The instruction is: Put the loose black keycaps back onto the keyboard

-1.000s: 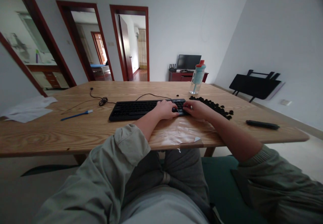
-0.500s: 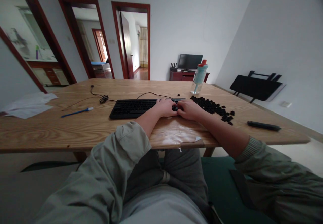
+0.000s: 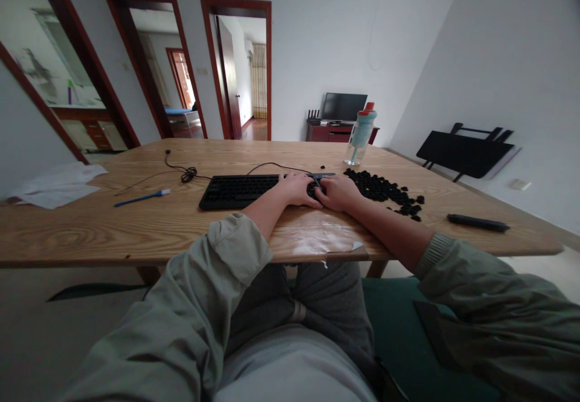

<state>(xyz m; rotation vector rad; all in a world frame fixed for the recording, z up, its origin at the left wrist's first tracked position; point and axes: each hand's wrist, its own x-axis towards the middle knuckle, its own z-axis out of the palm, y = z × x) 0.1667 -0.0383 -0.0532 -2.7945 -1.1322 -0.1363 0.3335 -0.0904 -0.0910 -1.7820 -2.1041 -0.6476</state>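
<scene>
Our fingers [image 3: 313, 203] bend over the table [image 3: 136, 233], at the right end of the keyboard [image 3: 240, 193] lying there; what they grasp, we cannot tell. We judge it light, stiff, best steadied by its edges; loose caps [image 3: 379, 187] seem slick, pinchable by their sides.

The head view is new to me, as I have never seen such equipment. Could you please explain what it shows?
There is no machine here: one person works with two bare hands. The camera is worn on the head, looking forward and down. On the wooden table lies a black keyboard. The left hand and right hand meet over its right part; whether they hold anything is hidden. To the keyboard's right is a pile of small black pieces, with a bottle standing behind. To its left are a cable, a blue brush and something white and crumpled.
</scene>
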